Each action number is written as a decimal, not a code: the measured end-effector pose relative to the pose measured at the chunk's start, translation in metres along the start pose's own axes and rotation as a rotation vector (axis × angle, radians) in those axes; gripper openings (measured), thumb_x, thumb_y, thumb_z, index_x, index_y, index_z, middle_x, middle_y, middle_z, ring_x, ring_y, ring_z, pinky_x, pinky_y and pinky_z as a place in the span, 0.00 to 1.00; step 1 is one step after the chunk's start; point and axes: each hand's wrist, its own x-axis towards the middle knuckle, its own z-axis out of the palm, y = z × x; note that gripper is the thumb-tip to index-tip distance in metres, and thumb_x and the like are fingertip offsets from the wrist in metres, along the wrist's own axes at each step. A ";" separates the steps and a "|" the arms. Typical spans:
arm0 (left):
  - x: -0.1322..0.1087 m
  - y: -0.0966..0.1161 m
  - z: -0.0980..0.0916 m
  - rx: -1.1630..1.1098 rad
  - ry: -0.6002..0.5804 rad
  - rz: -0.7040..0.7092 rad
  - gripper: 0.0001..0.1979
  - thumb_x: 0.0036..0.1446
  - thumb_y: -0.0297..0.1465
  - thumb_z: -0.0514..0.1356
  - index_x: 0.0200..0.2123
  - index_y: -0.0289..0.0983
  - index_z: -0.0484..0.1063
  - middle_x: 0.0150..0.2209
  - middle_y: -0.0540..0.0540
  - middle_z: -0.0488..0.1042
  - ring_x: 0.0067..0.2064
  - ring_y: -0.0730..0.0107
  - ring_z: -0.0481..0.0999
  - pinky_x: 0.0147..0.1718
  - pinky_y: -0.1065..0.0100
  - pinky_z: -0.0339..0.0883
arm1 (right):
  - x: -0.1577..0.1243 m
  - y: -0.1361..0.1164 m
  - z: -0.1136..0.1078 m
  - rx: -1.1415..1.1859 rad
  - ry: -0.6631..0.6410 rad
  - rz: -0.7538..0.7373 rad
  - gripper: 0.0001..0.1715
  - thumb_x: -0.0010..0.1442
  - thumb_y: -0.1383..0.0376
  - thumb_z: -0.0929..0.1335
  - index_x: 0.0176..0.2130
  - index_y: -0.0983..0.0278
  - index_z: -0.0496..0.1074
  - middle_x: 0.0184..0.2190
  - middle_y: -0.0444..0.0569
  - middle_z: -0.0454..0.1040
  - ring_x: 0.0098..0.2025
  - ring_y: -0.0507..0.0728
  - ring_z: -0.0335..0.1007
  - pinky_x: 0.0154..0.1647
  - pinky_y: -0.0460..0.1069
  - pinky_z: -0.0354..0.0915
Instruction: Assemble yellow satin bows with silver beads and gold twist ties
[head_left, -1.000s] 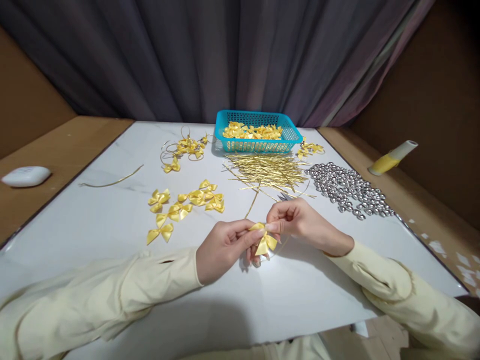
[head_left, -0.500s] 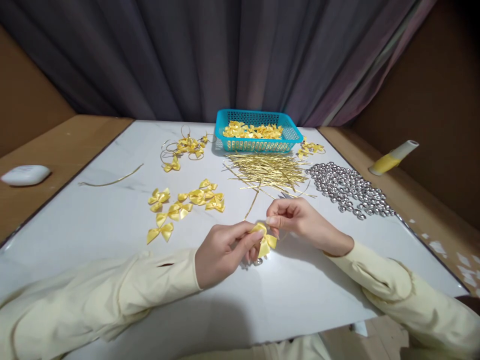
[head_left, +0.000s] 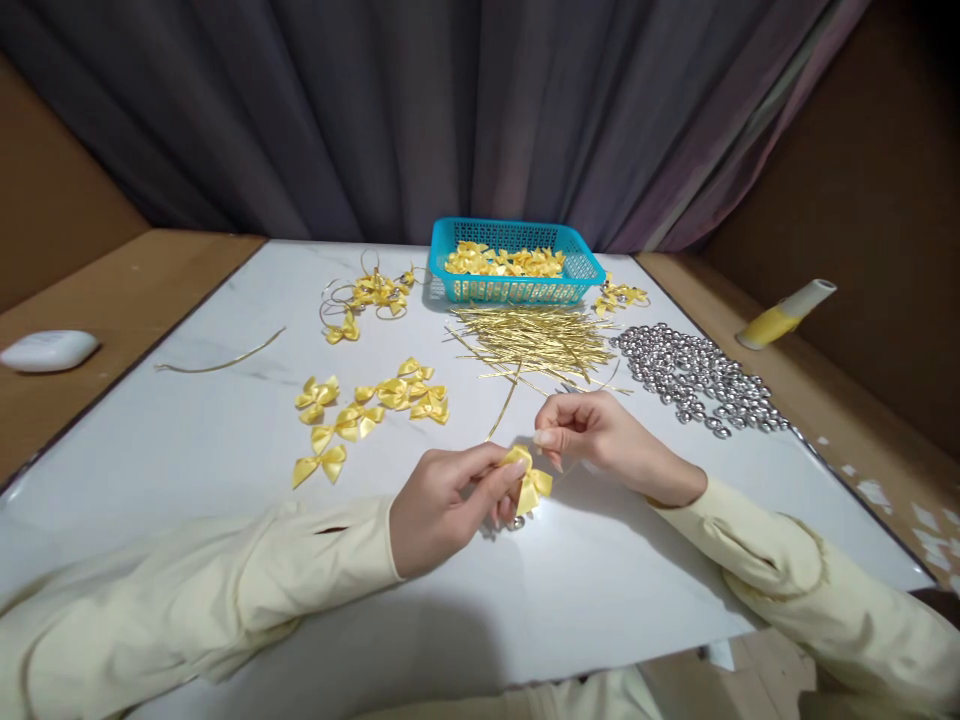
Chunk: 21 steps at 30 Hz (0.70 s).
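My left hand (head_left: 457,505) pinches a yellow ribbon bow (head_left: 534,484) between thumb and fingers, a little above the white tabletop (head_left: 420,640). Just to its right is my right hand (head_left: 589,435), closed in a pinch; what its fingertips hold is too small to make out. A thin strand seems to run near both hands. Under the left fingers a few silvery beads (head_left: 517,523) show, partly hidden. Gold wire ties (head_left: 536,340) lie in a pile beyond the hands, with one tie (head_left: 504,402) pointing toward the bow.
Loose yellow bows (head_left: 394,392) lie left of centre. A blue basket (head_left: 517,293) of bows stands at the back, between two small clusters of bows. Silvery beads (head_left: 701,375) spread at the right. A yellow-and-white tube (head_left: 787,315) and a white oval object (head_left: 49,351) flank the table.
Both hands keep nearly the same place and grip. The right fingertips have shifted very slightly away from the bow.
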 end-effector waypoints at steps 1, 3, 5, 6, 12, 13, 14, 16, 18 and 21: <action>0.000 0.000 0.000 0.002 0.000 0.002 0.13 0.60 0.29 0.52 0.24 0.34 0.68 0.18 0.52 0.70 0.19 0.80 0.69 0.21 0.79 0.64 | 0.000 0.000 0.000 -0.007 0.001 -0.001 0.16 0.54 0.57 0.68 0.25 0.67 0.65 0.17 0.40 0.65 0.18 0.46 0.57 0.21 0.43 0.55; 0.000 0.000 0.000 0.007 0.001 0.005 0.14 0.60 0.30 0.52 0.23 0.34 0.67 0.17 0.52 0.69 0.19 0.79 0.69 0.22 0.79 0.64 | -0.001 0.000 0.000 -0.023 0.004 -0.006 0.16 0.54 0.56 0.68 0.25 0.66 0.66 0.17 0.40 0.65 0.19 0.46 0.57 0.22 0.43 0.55; 0.000 0.000 -0.001 0.012 -0.003 0.007 0.13 0.60 0.30 0.52 0.23 0.35 0.68 0.17 0.52 0.70 0.19 0.79 0.69 0.21 0.78 0.64 | -0.001 0.000 0.003 -0.029 0.003 -0.008 0.17 0.53 0.56 0.69 0.24 0.67 0.66 0.17 0.41 0.66 0.20 0.47 0.58 0.23 0.44 0.56; 0.000 -0.001 -0.001 0.017 -0.007 0.007 0.13 0.60 0.30 0.52 0.24 0.35 0.68 0.17 0.52 0.70 0.19 0.78 0.69 0.21 0.78 0.64 | -0.002 0.000 0.004 -0.024 -0.003 -0.006 0.17 0.53 0.56 0.69 0.24 0.67 0.66 0.17 0.41 0.66 0.20 0.47 0.59 0.24 0.44 0.57; 0.000 -0.005 -0.003 0.104 0.020 0.005 0.12 0.59 0.32 0.52 0.31 0.35 0.73 0.21 0.50 0.74 0.21 0.78 0.69 0.23 0.78 0.62 | -0.003 0.001 0.009 0.032 0.004 -0.016 0.14 0.53 0.58 0.69 0.25 0.67 0.68 0.19 0.43 0.68 0.22 0.49 0.63 0.25 0.46 0.59; 0.001 -0.005 -0.003 0.123 0.040 -0.004 0.12 0.59 0.32 0.52 0.31 0.35 0.73 0.22 0.51 0.74 0.22 0.78 0.69 0.23 0.78 0.61 | -0.002 0.001 0.008 0.043 0.016 -0.024 0.13 0.53 0.59 0.69 0.26 0.67 0.68 0.20 0.44 0.69 0.23 0.49 0.64 0.26 0.46 0.60; 0.002 -0.005 -0.003 0.139 0.062 -0.014 0.11 0.59 0.32 0.53 0.31 0.35 0.73 0.22 0.51 0.74 0.22 0.78 0.68 0.23 0.78 0.61 | -0.002 0.001 0.006 0.056 0.027 -0.032 0.12 0.53 0.60 0.69 0.27 0.67 0.69 0.22 0.44 0.70 0.24 0.49 0.66 0.27 0.46 0.61; 0.003 -0.003 -0.004 0.157 0.110 -0.032 0.11 0.59 0.32 0.53 0.30 0.35 0.74 0.22 0.52 0.73 0.22 0.78 0.68 0.23 0.78 0.60 | -0.001 0.001 0.003 0.068 0.046 -0.047 0.10 0.53 0.61 0.69 0.29 0.67 0.70 0.24 0.45 0.71 0.27 0.50 0.68 0.30 0.46 0.63; 0.003 -0.002 -0.005 0.156 0.134 -0.033 0.11 0.58 0.32 0.53 0.29 0.35 0.74 0.22 0.52 0.73 0.24 0.77 0.69 0.25 0.77 0.61 | -0.001 -0.001 0.001 0.053 0.058 -0.053 0.10 0.53 0.61 0.69 0.29 0.67 0.70 0.24 0.45 0.72 0.28 0.51 0.68 0.31 0.46 0.63; 0.003 -0.001 -0.006 0.150 0.118 -0.029 0.11 0.58 0.32 0.53 0.31 0.35 0.74 0.25 0.50 0.75 0.27 0.74 0.71 0.29 0.75 0.63 | -0.002 -0.003 0.000 0.037 0.075 -0.056 0.11 0.53 0.60 0.69 0.29 0.66 0.71 0.24 0.45 0.72 0.27 0.50 0.68 0.30 0.46 0.63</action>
